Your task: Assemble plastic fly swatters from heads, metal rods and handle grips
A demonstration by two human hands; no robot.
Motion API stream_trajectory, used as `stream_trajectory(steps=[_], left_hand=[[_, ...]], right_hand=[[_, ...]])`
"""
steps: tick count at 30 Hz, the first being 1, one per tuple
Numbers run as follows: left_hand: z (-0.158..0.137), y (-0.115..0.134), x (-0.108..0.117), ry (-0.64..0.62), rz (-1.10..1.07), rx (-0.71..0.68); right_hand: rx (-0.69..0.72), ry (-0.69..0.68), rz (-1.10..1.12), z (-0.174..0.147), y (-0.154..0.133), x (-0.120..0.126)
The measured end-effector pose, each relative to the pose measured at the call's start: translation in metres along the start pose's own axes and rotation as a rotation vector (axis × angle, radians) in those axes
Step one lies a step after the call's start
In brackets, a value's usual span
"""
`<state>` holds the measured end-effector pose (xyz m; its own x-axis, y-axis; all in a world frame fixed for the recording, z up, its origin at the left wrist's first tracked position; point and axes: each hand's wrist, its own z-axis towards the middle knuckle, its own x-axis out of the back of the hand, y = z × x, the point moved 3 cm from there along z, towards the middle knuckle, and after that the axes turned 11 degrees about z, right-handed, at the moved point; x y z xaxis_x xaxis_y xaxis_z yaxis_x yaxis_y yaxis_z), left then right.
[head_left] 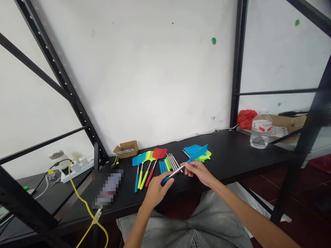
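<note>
Black tabletop [227, 151]: held blue swatter [178, 170], R of red swatter [159, 153], slants away-R, L hand [157, 189] closed round handle [165, 181], R hand [198, 171] pinching nr head [198, 153].

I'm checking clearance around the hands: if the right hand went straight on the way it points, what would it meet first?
The right hand would probably meet the loose metal rods on the black table first, though depth is unclear and it might pass above them.

Open cardboard box [126, 154] by white wall [155, 75], power strip [78, 171], yellow cable [86, 205], clear bottle [260, 132] near red plastic bag [246, 119]
</note>
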<state>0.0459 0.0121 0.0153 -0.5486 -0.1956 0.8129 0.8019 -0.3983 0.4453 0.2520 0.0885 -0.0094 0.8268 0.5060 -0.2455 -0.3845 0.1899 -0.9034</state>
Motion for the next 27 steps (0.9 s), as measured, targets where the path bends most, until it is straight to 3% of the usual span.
stream_trajectory(steps=[7,13,22,27], left_hand=[[0.002,-0.003,-0.003,0.029,0.023,0.022],[0.003,-0.004,-0.003,0.083,-0.018,0.043],[0.003,-0.005,0.001,0.124,-0.097,0.072],[0.002,-0.005,-0.002,0.107,-0.010,0.057]], right_hand=[[-0.015,-0.054,-0.070,-0.001,-0.001,-0.005],[-0.015,-0.011,-0.010,0.001,0.000,-0.002],[0.078,0.389,0.258,0.002,0.003,0.010],[0.206,0.562,0.142,-0.002,0.002,0.017]])
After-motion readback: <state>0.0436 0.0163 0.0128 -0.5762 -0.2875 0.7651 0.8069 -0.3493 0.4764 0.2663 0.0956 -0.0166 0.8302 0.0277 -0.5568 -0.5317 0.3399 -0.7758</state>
